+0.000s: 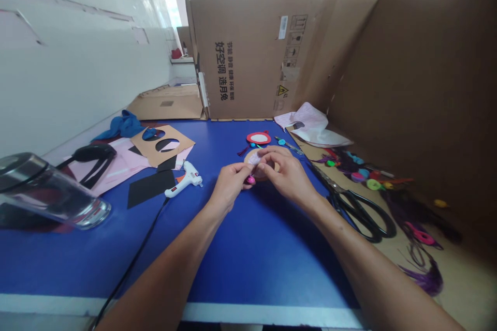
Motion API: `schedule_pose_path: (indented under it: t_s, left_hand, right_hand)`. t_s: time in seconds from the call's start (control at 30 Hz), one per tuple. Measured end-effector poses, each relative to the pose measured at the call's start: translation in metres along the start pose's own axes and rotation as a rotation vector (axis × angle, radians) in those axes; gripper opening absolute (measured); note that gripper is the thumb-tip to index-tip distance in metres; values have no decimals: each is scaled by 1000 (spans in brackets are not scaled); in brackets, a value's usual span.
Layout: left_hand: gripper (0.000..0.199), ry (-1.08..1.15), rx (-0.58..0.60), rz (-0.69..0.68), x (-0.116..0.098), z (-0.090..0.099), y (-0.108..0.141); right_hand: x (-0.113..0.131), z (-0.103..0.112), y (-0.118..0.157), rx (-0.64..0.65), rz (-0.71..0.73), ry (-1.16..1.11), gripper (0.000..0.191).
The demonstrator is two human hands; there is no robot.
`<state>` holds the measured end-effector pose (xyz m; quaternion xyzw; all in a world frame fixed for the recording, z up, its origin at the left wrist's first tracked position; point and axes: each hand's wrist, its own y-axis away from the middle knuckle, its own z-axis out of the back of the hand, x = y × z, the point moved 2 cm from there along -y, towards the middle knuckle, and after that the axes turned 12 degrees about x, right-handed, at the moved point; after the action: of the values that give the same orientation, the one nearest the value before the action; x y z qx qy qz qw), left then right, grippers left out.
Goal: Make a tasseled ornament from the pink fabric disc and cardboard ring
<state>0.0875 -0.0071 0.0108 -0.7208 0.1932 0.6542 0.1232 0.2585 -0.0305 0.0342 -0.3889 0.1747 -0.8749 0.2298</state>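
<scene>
Tan disc with a pale lilac patch on its face [250,157], that's what I've got both hands on at the moment, out over the blue-topped bench [248,258]. Left hand [232,181] is pinching its near-left edge, with a shiny pink bead [250,179] right at the fingers. Right hand [289,173] has its fingertips bunched over the face, but honestly I can't tell from my feed what's between them, if anything.

Just beyond the disc there's a red-rimmed oval with a white centre [259,138], and a dark red tassel [244,151] near it. Off to the left I've got a white hot glue gun [185,180] on a black cord, then a black paper sheet [151,189], a tan card with two round cutouts [149,150] and some pink paper [112,170]. Clear glass bottle with a metal lid [66,196] is way over at the left edge.

Right side: big black-handled scissors [359,212], a scatter of colourful beads [365,178], and a purple tassel [427,276] nearer me. Crumpled whitish fabric [310,124] sits further back, against the brown cardboard wall [248,67].
</scene>
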Motion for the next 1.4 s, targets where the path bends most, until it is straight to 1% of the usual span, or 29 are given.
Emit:
schedule_pose_path:
  t_s: [0.13, 0.23, 0.37, 0.47, 0.53, 0.67, 0.77, 0.9, 1.23, 1.4]
  left_hand:
    - [15, 3, -85, 16, -3, 8, 0]
    - [16, -4, -155, -19, -7, 13, 0]
    - [17, 5, -193, -60, -7, 14, 0]
    - [18, -92, -211, -88, -6, 13, -1]
    - [18, -221, -209, -129, -6, 11, -1]
    - [18, -506, -164, -272, -8, 4, 2]
    - [18, -620, -126, -325, -11, -1, 6]
    - [18, -637, -93, -330, -10, -4, 8]
    - [17, -669, -111, -277, -7, -3, 6]
    - [19, -657, -88, -255, -5, -2, 5]
  right_hand:
    - [3, 6, -1, -7, 3, 21, 16]
    - [5, 9, -1, 13, 4, 32, 18]
    - [4, 11, 0, 31, 14, 49, 17]
    - [5, 10, 1, 51, 30, 66, 16]
    - [5, 9, 1, 60, 37, 73, 16]
    - [6, 7, 2, 67, 53, 81, 14]
    - [6, 6, 2, 70, 74, 93, 13]
    - [5, 6, 2, 65, 92, 108, 10]
    - [9, 6, 2, 45, 124, 114, 8]
    - [13, 4, 1, 34, 148, 96, 8]
